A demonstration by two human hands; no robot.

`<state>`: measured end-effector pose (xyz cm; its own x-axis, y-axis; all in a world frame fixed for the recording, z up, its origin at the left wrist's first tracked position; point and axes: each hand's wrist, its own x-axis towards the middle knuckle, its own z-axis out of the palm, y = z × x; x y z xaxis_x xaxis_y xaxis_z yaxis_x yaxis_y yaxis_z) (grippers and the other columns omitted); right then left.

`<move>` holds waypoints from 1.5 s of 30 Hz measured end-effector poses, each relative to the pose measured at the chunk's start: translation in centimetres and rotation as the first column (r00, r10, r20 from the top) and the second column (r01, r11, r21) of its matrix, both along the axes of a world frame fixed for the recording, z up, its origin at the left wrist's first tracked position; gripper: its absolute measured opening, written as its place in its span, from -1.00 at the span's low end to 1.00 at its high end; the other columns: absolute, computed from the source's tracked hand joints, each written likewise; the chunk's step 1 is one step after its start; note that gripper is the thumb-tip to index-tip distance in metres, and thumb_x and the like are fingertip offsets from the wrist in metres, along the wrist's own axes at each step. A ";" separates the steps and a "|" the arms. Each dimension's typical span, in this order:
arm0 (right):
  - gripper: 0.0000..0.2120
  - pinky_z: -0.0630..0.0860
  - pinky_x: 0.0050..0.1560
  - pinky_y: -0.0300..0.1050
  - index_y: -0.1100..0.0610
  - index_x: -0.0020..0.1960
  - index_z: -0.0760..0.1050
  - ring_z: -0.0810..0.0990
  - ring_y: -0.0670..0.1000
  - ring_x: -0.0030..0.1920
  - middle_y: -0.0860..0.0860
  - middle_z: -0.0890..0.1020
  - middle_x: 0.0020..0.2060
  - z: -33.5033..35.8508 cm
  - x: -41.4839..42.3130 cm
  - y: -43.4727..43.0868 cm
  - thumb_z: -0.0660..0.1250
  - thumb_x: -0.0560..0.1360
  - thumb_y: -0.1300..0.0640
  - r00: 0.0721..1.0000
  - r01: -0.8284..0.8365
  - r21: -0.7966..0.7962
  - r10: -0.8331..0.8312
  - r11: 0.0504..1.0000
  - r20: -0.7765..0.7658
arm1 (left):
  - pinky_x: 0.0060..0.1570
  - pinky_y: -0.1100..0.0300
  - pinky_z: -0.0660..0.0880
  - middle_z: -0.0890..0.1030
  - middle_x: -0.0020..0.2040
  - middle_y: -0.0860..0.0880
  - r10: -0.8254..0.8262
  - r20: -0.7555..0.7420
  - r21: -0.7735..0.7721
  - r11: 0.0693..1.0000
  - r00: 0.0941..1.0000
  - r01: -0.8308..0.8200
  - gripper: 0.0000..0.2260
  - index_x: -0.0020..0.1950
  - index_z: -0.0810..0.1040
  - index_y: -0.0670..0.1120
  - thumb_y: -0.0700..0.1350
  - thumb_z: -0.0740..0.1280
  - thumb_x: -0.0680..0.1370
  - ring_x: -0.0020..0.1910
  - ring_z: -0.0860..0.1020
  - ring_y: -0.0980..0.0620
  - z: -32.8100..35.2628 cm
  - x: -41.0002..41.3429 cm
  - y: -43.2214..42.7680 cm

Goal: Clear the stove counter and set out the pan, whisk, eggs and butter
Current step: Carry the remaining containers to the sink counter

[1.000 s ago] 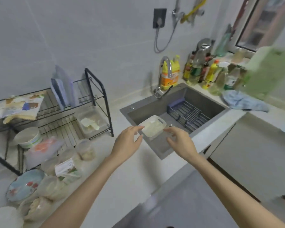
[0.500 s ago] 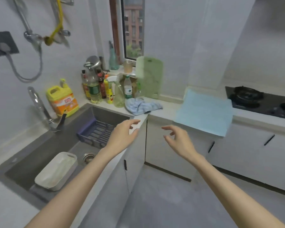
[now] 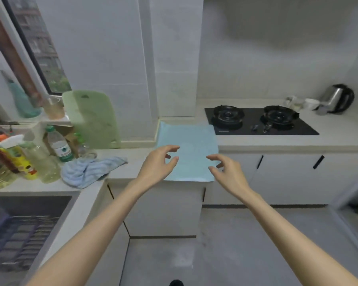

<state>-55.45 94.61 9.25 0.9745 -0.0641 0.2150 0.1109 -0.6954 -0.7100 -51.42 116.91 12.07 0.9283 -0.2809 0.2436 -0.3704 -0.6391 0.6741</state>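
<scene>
Head view. Both arms reach forward toward the counter point(image 3: 339, 131).

Left hand point(image 3: 157, 163): fingers loosely curled, thumb apart, holding nothing. It sits in front of the near left part of a pale blue mat point(image 3: 191, 139); contact with the mat cannot be told.

Right hand point(image 3: 228, 172): same loose curl, holding nothing, fingertips near the mat's front right corner; contact cannot be told.

The mat lies flat on the counter, just left of the stove point(image 3: 254, 122), with its front edge hanging over the counter edge. The stove is black with two burners, both bare.

Right of the stove, at the back of the counter: a steel kettle point(image 3: 339, 99) with a white cup point(image 3: 312, 103) beside it.

Left of the mat: a green cutting board point(image 3: 92, 120) leaning upright against the wall, and a crumpled blue cloth point(image 3: 89, 170) on the counter. Further left is a cluster of bottles point(image 3: 19, 159), labels blurred.

Sink point(image 3: 19, 230) at lower left, with a dark rack inside.
</scene>
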 end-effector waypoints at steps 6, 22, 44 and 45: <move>-0.67 0.39 0.02 -0.25 0.01 0.27 0.50 0.51 -0.07 0.05 -0.10 0.56 0.21 0.4 5.9 -7.3 0.30 0.52 0.18 0.993 0.120 -0.045 -0.119 0.992 0.029 | 0.15 0.14 0.48 0.56 0.23 0.09 -0.122 0.021 -0.018 0.992 0.992 0.122 -0.68 0.32 0.48 0.03 -0.06 0.28 0.57 0.08 0.54 0.10 0.4 9.6 -7.8; -0.69 0.51 0.04 -0.13 -0.07 0.25 0.50 0.55 -0.05 0.02 -0.13 0.57 0.19 1.4 17.1 -31.6 0.31 0.52 0.13 0.869 0.494 -0.035 -0.493 0.869 0.036 | 0.09 0.27 0.47 0.60 0.12 0.10 -0.476 -0.032 -0.092 0.877 0.879 0.472 -0.70 0.28 0.53 0.00 -0.13 0.32 0.55 -0.02 0.56 0.16 1.7 27.2 -36.2; -0.67 0.46 0.02 -0.20 -0.05 0.29 0.47 0.52 -0.08 0.03 -0.13 0.54 0.23 2.6 23.7 -72.8 0.31 0.53 0.13 0.866 0.500 -0.068 -0.498 0.863 0.046 | 0.14 0.21 0.49 0.59 0.16 0.10 -0.468 -0.056 -0.101 0.882 0.882 0.461 -0.68 0.32 0.49 0.00 -0.10 0.31 0.56 0.03 0.57 0.15 1.1 33.9 -76.8; -0.66 0.45 0.02 -0.22 -0.04 0.29 0.46 0.51 -0.08 0.03 -0.13 0.54 0.23 2.5 24.7 -74.6 0.31 0.54 0.13 0.867 0.499 -0.064 -0.497 0.864 0.042 | 0.11 0.25 0.48 0.58 0.15 0.11 -0.463 -0.054 -0.092 0.884 0.885 0.457 -0.68 0.32 0.49 0.00 -0.10 0.31 0.56 0.02 0.57 0.16 1.0 34.9 -78.4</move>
